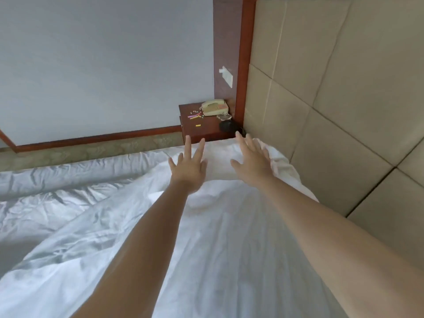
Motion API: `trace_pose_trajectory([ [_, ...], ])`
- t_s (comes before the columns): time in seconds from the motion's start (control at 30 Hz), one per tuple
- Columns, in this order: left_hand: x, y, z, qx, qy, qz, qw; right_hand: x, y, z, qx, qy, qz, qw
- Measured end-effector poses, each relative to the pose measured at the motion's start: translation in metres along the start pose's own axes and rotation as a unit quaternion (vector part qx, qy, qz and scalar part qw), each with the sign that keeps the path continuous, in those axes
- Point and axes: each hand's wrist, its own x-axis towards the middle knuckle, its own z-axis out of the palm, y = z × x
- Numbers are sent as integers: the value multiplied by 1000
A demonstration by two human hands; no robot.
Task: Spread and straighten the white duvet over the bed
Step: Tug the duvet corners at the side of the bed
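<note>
The duvet (206, 237) covers the bed, creased across its left part and bunched at the far corner beside the headboard (332, 99). The left hand (189, 166) and right hand (253, 161) reach over that corner, fingers straight and spread, gripping nothing. Recommended: press both palms flat and sweep outward toward the nightstand (202, 127), pushing the creases off the edge.

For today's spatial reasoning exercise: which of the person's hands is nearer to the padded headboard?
Right. The right hand lies over the white duvet beside the headboard; the left hand is farther from it.
</note>
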Motion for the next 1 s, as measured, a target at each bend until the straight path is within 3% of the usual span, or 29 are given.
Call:
trace_pose_trajectory([
  [0.1, -12, -5, 56, 21, -56, -25, 998, -29, 22, 55, -112, -83, -14, 990],
  [0.17, -24, -9, 87, 53, -79, -32, 995, -43, 38, 84, -127, -174, 23, 976],
  [0.23, -35, -12, 112, 56, -79, -23, 995, -51, 51, 105, -137, -208, 38, 968],
  [0.43, -57, -17, 142, -65, -199, -18, 978, -70, 61, 135, -116, -287, 66, 948],
  [0.6, -55, -19, 124, -107, -228, -17, 968, -78, 54, 106, 23, -207, 69, 976],
  [0.73, -61, -6, 111, -31, -218, -1, 975, -109, 54, 77, 12, -189, 38, 981],
  [0.8, -69, 5, 106, -28, -183, 0, 983, -129, 57, 62, -29, -134, 57, 989],
  [0.9, -87, 32, 99, -53, -149, 20, 987, -155, 67, 41, -128, -50, 140, 981],
  [1.0, -113, 63, 88, -64, -139, 57, 987, -178, 76, 17, -69, 4, 273, 959],
])
